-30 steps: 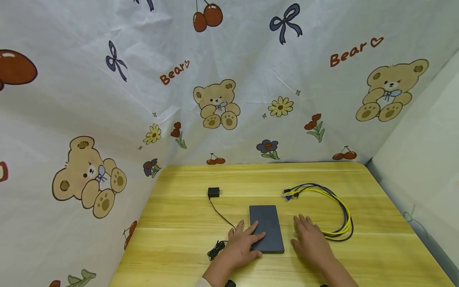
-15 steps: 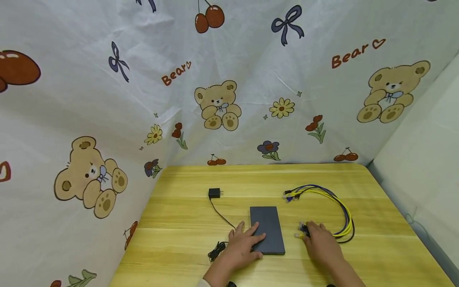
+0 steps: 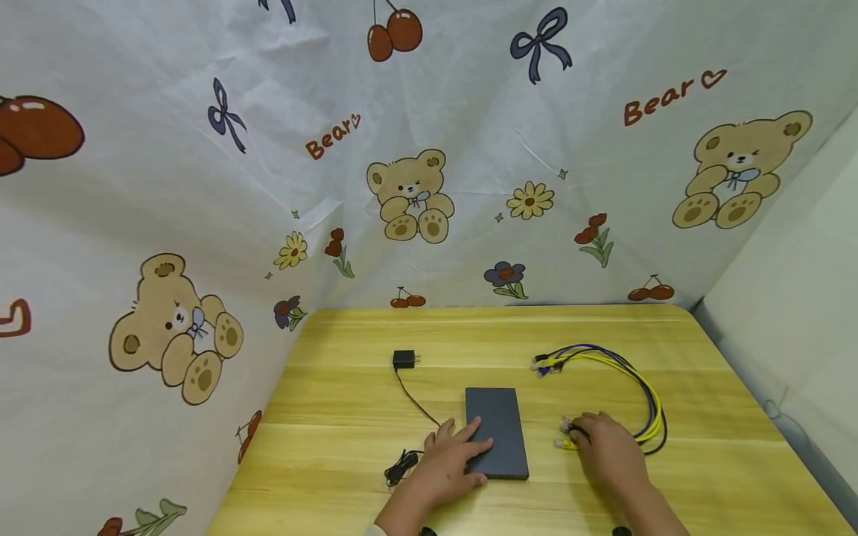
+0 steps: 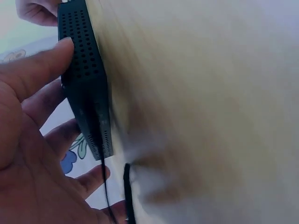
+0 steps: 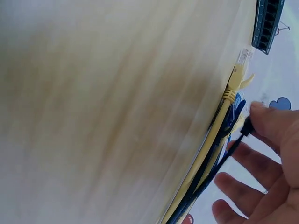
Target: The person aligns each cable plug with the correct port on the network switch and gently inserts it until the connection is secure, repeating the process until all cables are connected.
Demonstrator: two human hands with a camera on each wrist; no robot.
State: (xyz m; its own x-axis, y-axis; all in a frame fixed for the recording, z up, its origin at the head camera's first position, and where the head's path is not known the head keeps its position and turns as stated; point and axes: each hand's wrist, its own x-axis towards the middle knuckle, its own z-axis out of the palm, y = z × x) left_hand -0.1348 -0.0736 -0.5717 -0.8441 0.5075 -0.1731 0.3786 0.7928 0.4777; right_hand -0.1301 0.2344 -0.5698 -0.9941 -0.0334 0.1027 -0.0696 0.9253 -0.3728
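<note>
A flat dark network switch point(image 3: 506, 432) lies on the table; its row of ports point(image 5: 270, 23) shows in the right wrist view. My left hand point(image 3: 449, 461) rests on its left part with fingers spread, the thumb against the perforated side point(image 4: 81, 46). To the right, my right hand point(image 3: 613, 454) is over the near ends of a curved bundle of network cables point(image 3: 657, 417). Thumb and index finger pinch a black network cable point(image 5: 246, 127) by its plug end; the plug's tip is hidden. Right beside it lies a yellow cable with a clear plug point(image 5: 238, 77).
A black power adapter point(image 3: 404, 359) lies left of the switch, its thin cord running toward my left hand. The tied coil of cord point(image 3: 401, 467) sits beside that hand. The cables' far plugs point(image 3: 546, 365) lie behind my right hand. A printed cloth point(image 3: 469, 149) hangs behind the wooden table.
My right hand has shifted right from the cable ends, uncovering them, and its fingers have curled in to pinch the black cable. The left hand stays on the switch.
</note>
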